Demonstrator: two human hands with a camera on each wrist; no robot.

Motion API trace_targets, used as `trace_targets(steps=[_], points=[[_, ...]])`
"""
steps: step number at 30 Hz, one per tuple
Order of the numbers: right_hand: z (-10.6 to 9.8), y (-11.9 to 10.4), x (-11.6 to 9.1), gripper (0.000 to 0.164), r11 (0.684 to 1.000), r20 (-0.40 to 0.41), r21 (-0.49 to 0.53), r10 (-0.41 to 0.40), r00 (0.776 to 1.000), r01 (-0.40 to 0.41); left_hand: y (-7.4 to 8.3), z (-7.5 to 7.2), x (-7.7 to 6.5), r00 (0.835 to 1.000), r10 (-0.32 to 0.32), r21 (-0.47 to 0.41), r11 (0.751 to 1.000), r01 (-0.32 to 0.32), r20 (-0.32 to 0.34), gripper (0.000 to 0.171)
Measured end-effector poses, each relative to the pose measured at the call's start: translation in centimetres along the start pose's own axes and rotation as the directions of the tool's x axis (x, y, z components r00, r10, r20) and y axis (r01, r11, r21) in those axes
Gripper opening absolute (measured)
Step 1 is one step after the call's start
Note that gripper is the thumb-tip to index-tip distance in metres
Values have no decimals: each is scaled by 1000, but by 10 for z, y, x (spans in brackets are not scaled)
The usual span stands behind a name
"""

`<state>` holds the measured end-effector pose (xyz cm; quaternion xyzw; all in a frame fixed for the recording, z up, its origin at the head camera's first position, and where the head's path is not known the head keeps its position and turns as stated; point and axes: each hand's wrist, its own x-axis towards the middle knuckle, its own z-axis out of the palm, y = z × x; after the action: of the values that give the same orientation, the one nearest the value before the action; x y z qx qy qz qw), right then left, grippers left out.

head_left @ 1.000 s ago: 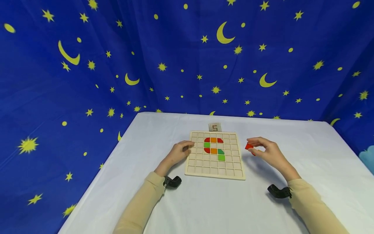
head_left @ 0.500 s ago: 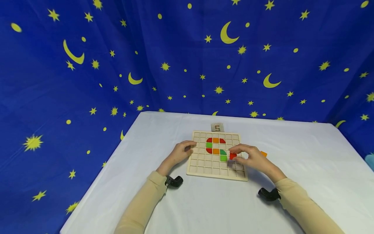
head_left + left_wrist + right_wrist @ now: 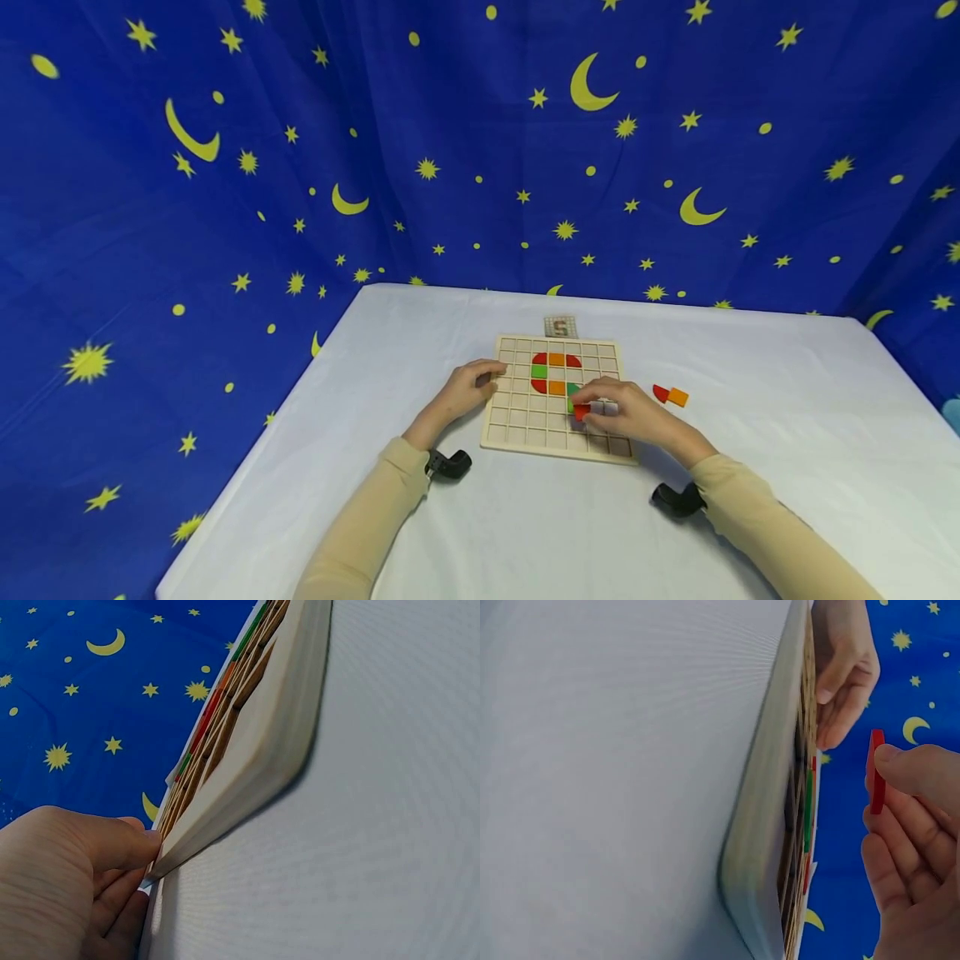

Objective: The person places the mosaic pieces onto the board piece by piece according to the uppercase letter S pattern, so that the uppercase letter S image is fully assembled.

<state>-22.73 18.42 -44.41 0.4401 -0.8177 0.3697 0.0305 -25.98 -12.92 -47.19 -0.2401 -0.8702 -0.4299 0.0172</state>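
A square wooden grid board (image 3: 517, 427) lies on the table, with red, orange and green tiles (image 3: 557, 387) set in its cells in a curving shape. My left hand (image 3: 463, 392) holds the board's left edge; the left wrist view shows the thumb (image 3: 127, 841) at the rim. Between thumb and fingers my right hand (image 3: 630, 412) pinches a flat red tile (image 3: 877, 772), low over the board just below the green tiles. From above, the right fingers cover part of the cells on that side.
Right of the board, a red rounded tile (image 3: 660, 393) and an orange square tile (image 3: 678, 397) lie side by side on the white tablecloth (image 3: 555, 533). Behind the board is a small pattern card (image 3: 561, 327). A blue curtain (image 3: 465, 150) with stars and moons hangs around the table.
My right hand has moved left from beside the board to over it, carrying the red tile. The two loose tiles on the right have come into sight. My left hand stays at the edge.
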Motion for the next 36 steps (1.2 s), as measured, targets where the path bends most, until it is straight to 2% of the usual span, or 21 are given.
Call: trace_targets(steps=[8,19,27,33,36], points=[[5,6,1,28,999,34,-25,-34,999,35,-1,1,3,1000,13,8,1000,-13,10,35],[15,11,-1,28,996,63,-94,7,998,-1,-3,3,2,1000,21,10,1000,-21,2,34],[13,11,2,29,993,72,-118,20,997,-11,-2,0,5,1000,18,23,1000,-18,0,34],[13,8,3,28,996,72,-87,35,997,-29,-1,-2,4,1000,5,31,1000,-5,3,35],[14,6,2,27,997,47,-30,70,996,-69,-1,-2,2,1000,1,34,999,-1,8,35]])
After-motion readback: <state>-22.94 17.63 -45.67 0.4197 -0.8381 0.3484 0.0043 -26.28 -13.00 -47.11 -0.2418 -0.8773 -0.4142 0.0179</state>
